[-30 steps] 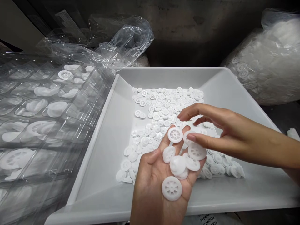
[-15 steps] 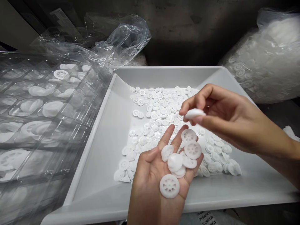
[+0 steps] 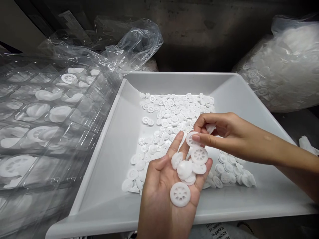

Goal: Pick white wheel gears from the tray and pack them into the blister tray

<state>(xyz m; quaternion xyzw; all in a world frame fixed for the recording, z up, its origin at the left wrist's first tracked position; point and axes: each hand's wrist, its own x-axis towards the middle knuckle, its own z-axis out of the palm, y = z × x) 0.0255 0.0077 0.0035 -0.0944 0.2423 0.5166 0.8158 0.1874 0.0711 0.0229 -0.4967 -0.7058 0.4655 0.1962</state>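
My left hand lies palm up over the tray, fingers spread, bearing several white plastic gears. One spoked gear rests near the heel of the palm; a solid-faced gear and others overlap towards the fingers. Just above those fingertips, my right hand is closed, thumb and fingers pinching a spoked gear. Another white piece shows behind the right thumb, partly hidden by the fingers. Beneath both hands, loose white gears are spread across the floor of the white tray.
Clear plastic blister trays with white parts in their pockets stand at the left. Crumpled clear film lies behind them. A bulging clear bag of white gears sits at the back right. A printed bag shows below the tray's front edge.
My right hand has come down to the left hand's fingertips and now pinches the outermost spoked gear there. The piece it held before is now further back in its fingers.
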